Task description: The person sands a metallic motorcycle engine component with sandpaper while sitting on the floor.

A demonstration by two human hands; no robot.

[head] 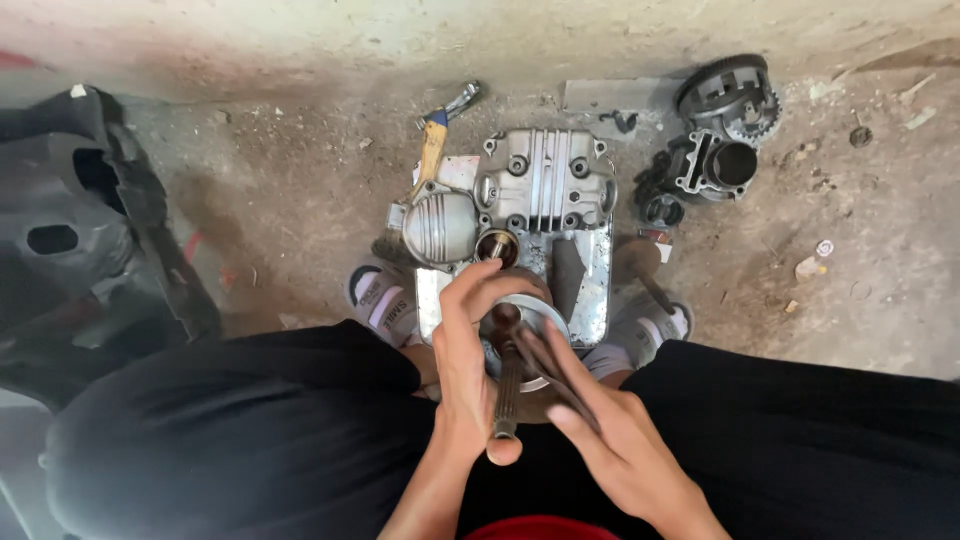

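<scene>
Dusty concrete floor (280,200), head view: engine casing (545,215) between the feet, cylinder (715,165) and clutch gear (728,95) near the wall. Left hand (470,360) closed round a splined shaft (507,385) standing upright over the casing's near end; right hand (610,435) open, fingers flat against the shaft.

Workshop floor, bare concrete

Dusty, stained concrete floor (300,190) meets a pale, scuffed wall base (400,40); small debris lies scattered at right under even daylight.
</scene>
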